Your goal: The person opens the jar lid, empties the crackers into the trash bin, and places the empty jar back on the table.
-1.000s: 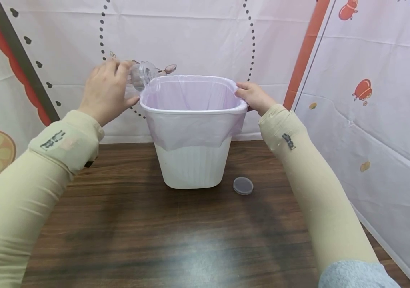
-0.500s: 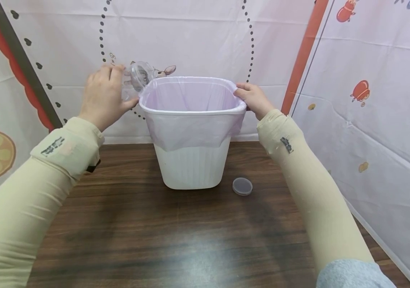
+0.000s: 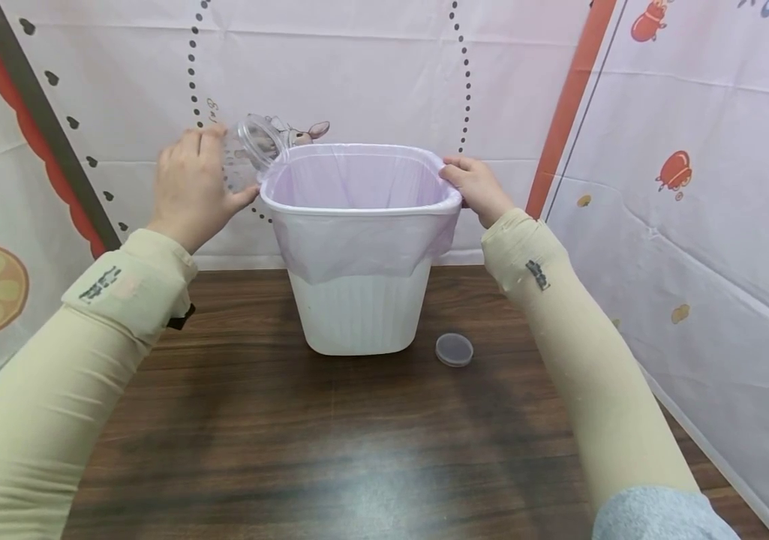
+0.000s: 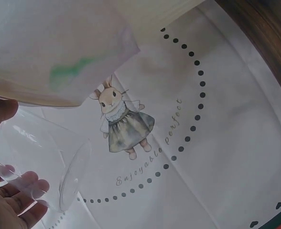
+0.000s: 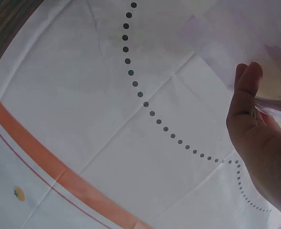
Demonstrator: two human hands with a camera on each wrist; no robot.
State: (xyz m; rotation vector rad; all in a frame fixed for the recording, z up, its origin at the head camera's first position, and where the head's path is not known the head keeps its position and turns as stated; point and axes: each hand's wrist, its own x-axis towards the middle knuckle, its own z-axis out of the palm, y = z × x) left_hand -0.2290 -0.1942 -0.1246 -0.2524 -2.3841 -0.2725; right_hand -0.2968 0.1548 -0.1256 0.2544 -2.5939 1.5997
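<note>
A white trash bin (image 3: 357, 319) stands on the table, lined with a pale purple bag (image 3: 350, 247) folded over its rim. At its left rim my left hand (image 3: 184, 180) holds a clear plastic jar (image 3: 238, 163), tilted, one round end near the bag's edge. In the left wrist view, the thumb and fingers lie around the clear jar (image 4: 40, 152), and it looks see-through. My right hand (image 3: 477, 187) grips the bin's right rim over the bag; in the right wrist view the right hand's fingers (image 5: 248, 95) pinch the bag's edge there.
A round translucent lid (image 3: 455, 349) lies on the dark wooden table (image 3: 289, 450), right of the bin's foot. Printed white cloth (image 3: 370, 75) hangs behind the bin and along both sides.
My left hand has shifted slightly left and down, and the jar has turned so its round end shows more. The right hand stays at the rim; the bin has barely moved in view.
</note>
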